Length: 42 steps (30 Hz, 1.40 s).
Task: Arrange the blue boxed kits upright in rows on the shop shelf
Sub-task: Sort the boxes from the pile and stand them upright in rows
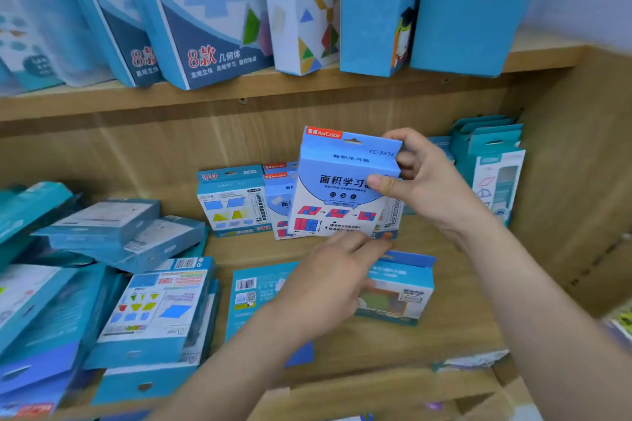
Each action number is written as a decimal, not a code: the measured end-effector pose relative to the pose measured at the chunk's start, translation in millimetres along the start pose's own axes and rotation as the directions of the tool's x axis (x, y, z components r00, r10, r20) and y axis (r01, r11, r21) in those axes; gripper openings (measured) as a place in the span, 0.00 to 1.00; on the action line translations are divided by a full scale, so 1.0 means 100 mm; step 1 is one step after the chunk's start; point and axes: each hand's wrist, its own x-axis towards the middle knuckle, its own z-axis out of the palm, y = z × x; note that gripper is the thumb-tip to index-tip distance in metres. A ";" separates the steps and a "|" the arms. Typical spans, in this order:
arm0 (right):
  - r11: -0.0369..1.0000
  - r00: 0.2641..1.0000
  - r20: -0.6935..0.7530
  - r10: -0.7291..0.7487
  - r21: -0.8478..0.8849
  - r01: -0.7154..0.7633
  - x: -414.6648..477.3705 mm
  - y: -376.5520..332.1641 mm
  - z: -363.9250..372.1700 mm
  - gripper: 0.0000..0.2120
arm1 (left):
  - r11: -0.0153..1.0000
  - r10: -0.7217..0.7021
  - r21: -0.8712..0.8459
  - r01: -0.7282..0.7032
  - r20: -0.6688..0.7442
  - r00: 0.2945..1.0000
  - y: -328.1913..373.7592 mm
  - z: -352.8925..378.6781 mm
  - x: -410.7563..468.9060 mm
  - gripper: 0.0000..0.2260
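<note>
My right hand (422,181) grips the top right corner of a blue boxed kit (338,188), which stands upright at the middle of the wooden shelf (455,328). My left hand (328,280) reaches under it, straight fingers touching its bottom edge. Behind and left of it stand two similar blue kits (278,202) and a teal-edged kit (232,200), all upright near the back panel. Two kits lie flat in front: one barcode side up (254,287), another (402,290) partly hidden by my left hand.
A loose pile of flat blue boxes (113,284) fills the shelf's left side. Teal boxes (492,161) stand upright at the right, by the side wall. Tall blue and white boxes (212,10) stand on the shelf above.
</note>
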 end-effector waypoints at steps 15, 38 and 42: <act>0.998 0.992 0.128 -0.013 -0.060 0.020 0.22 0.04 0.17 0.18 | 0.912 -0.410 -0.225 0.343 -0.557 0.722 -0.19 -0.67 -0.15 0.21; 0.653 0.977 0.213 -0.009 -0.739 0.167 0.43 0.26 0.25 0.19 | 0.578 -0.816 -0.202 0.791 -0.127 0.564 -1.12 -0.17 0.06 0.21; 0.524 0.950 0.311 0.032 -0.815 0.249 0.43 0.30 0.36 0.21 | 0.592 -0.806 -0.188 0.784 -0.147 0.573 -1.09 -0.12 0.07 0.27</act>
